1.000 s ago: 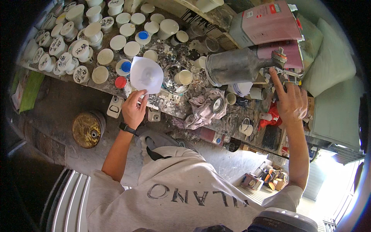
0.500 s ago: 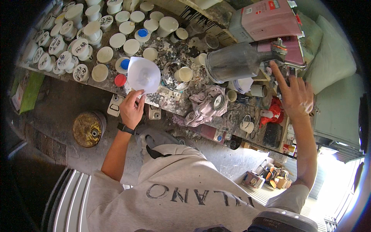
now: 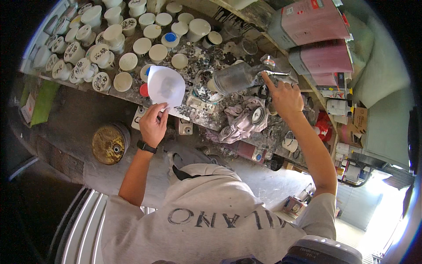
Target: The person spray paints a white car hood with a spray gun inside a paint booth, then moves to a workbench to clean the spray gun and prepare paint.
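Observation:
My left hand [image 3: 154,125] pinches the edge of a white paper cone [image 3: 167,86], a paint strainer by its look, above the bench's front edge. To the right, my right hand [image 3: 286,100] is closed on what looks like a spray gun [image 3: 269,70], its index finger stretched along the metal lever. The gun's cloudy grey cup [image 3: 237,78] lies on its side in the air, wide end pointing left. That end overlaps a small pale cup [image 3: 212,85]; I cannot tell whether they touch. My fingers hide part of the gun's handle.
Many lidded white tubs [image 3: 101,53] crowd the left of the paint-stained bench [image 3: 211,116]. A crumpled pink rag [image 3: 241,121] with an open tin [image 3: 258,115] lies at the front. Pinkish metal cans [image 3: 310,22] stand at the right. A yellow-topped drum [image 3: 107,144] is on the floor.
My right hand has carried the spray gun left and over the bench, toward the small cup. The paper cone stays in my left hand, slightly tilted. The view has shifted a little.

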The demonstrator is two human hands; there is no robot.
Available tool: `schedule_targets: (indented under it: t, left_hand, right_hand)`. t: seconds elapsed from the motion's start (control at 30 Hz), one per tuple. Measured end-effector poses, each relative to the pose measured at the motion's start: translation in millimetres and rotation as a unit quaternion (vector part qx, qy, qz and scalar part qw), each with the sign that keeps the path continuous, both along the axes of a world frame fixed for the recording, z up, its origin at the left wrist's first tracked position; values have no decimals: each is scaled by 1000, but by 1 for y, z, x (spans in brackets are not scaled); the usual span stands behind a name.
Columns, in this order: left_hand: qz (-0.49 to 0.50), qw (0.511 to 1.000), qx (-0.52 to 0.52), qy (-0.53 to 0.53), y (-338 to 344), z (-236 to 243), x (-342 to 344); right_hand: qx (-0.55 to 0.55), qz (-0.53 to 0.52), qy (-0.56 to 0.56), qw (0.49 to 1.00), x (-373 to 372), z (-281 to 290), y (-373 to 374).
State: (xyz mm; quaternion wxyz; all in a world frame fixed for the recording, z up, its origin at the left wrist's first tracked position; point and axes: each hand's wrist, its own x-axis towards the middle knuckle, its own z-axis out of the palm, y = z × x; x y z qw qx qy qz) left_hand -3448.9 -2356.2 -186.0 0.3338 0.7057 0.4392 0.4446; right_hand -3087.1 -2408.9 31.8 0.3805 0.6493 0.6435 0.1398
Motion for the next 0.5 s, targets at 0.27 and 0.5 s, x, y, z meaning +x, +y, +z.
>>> schedule_targets:
  t: [0.27, 0.5]
  left_hand:
    - [-12, 1000, -15, 18, 5, 9, 24]
    - [-120, 989, 63, -60, 11, 62, 115]
  right_hand:
    - [6, -262, 145, 954, 18, -38, -38]
    - [350, -468, 469, 663, -1, -112, -194]
